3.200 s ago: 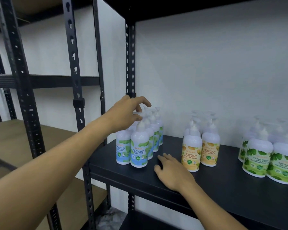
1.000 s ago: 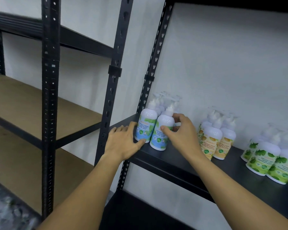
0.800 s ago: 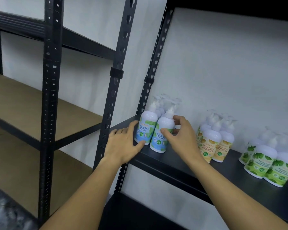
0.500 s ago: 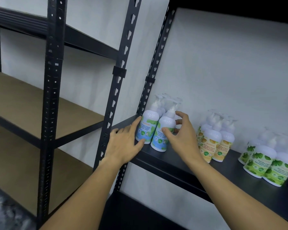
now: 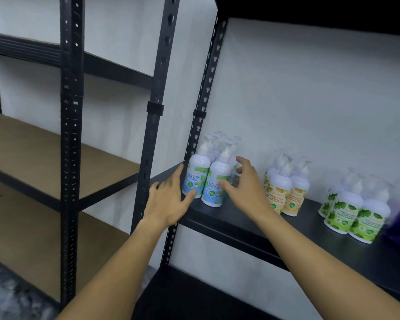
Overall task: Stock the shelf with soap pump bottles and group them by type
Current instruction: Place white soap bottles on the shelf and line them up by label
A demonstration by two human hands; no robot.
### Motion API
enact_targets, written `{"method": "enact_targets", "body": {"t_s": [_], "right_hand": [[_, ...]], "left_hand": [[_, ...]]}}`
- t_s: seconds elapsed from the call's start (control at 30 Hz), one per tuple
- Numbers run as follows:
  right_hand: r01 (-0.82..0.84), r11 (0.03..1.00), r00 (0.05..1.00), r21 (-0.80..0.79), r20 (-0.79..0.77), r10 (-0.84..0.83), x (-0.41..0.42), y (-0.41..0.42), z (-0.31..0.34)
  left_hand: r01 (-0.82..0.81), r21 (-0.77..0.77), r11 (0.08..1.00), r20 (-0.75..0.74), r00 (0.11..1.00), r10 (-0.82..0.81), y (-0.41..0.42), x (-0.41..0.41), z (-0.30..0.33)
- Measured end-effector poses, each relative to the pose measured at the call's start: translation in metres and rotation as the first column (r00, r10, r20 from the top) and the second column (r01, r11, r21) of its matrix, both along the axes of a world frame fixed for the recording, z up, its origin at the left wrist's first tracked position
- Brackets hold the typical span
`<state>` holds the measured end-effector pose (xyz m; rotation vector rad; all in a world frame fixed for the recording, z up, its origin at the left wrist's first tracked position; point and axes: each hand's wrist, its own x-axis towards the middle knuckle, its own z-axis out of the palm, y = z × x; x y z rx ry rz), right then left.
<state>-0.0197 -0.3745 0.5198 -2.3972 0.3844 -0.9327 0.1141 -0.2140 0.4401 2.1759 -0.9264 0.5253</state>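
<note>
While the left hand [image 5: 169, 199] lies open at the shelf's [image 5: 252, 224] left front corner, thumb touching the blue-label bottles [image 5: 204, 179], the right hand [image 5: 245, 185] spreads beside them — yellow-label bottles [image 5: 284, 192], then green-label bottles [image 5: 353, 211] stand toward the right edge.

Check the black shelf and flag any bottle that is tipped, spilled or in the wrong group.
Nothing stands out. The blue-label bottles, yellow-label bottles and green-label bottles stand upright in separate clusters on the black shelf, with no spill visible. Back rows are blurred.
</note>
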Motion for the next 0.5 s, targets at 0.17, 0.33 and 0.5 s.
{"method": "enact_targets", "body": {"t_s": [0.17, 0.33, 0.5], "right_hand": [[0.027, 0.993, 0.992, -0.116, -0.12, -0.041, -0.039, -0.012, 0.003], [0.062, 0.982, 0.973, -0.179, -0.21, -0.1, -0.092, -0.033, -0.008], [0.158, 0.95, 0.914, -0.271, -0.325, -0.244, -0.157, -0.06, -0.024]], "left_hand": [[-0.022, -0.19, 0.981, -0.036, 0.999, 0.016, 0.004, -0.035, -0.01], [0.0, -0.257, 0.967, 0.069, 0.997, 0.018, -0.017, -0.097, -0.008], [0.204, -0.086, 0.975, 0.179, 0.966, -0.186, -0.065, -0.158, 0.006]]}}
